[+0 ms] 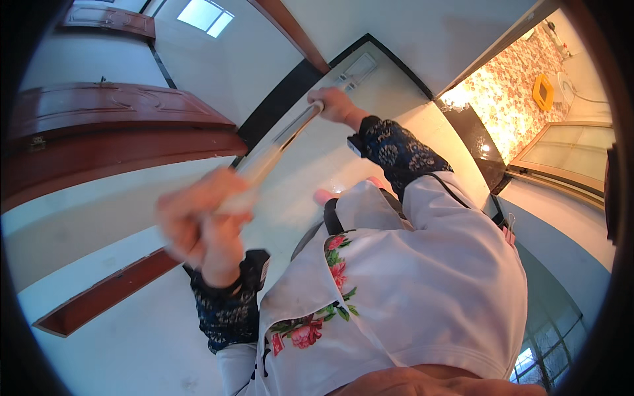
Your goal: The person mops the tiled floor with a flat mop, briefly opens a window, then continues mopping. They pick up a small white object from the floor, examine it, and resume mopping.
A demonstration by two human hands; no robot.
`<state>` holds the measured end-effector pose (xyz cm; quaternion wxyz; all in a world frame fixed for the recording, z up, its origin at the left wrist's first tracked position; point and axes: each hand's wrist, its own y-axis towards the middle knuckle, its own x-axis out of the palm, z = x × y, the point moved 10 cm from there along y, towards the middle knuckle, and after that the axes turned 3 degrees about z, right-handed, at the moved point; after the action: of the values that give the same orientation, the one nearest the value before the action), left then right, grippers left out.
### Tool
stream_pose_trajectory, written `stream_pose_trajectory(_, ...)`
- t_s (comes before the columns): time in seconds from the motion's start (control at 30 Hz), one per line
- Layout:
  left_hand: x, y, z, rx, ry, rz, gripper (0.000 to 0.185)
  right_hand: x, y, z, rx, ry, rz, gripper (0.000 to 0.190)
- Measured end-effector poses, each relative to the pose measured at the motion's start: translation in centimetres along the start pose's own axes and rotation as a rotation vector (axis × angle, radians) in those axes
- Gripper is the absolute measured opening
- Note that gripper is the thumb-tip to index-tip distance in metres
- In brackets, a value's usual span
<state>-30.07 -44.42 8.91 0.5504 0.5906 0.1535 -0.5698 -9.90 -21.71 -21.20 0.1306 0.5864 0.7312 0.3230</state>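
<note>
My left hand (pixel 205 220), blurred by motion, is closed around the near end of a pale pole (pixel 299 123). Farther down that pole my right hand (pixel 337 105) has its fingers wrapped round it. Beyond my right hand a flat mop head (pixel 358 69) with a hinged joint lies on the shiny cream tile floor (pixel 297 213), in line with the pole. My right hand hides where the two join. Dark patterned cuffs and small black devices (pixel 256 267) are at both wrists. A white apron (pixel 421 292) with printed flowers covers my front.
Brown doors (pixel 124 106) stand on the left, with a dark threshold strip (pixel 277 99) beside the mop. At right, a dark sill (pixel 475 133) borders a lit room with patterned flooring and a yellow-framed object (pixel 543 92). Pink footwear (pixel 324 196) shows below me.
</note>
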Motion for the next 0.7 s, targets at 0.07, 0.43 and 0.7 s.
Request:
stream_pose_trajectory(0.07,3.8,1.0,-2.5,-0.043,-0.002,-0.145,0.010,-1.2,1.5,3.7,0.050,-0.081,0.070,0.010)
stream_pose_trajectory(0.43,4.2,5.9,-2.2,0.016,-0.197,-0.024,0.014,-3.4,0.3,4.5,0.226,-0.130,0.150,0.009)
stream_pose_trajectory(0.7,1.8,7.9,-1.9,-0.074,-0.313,0.092,0.010,-8.2,-9.4,0.5,0.323,-0.068,0.265,0.016)
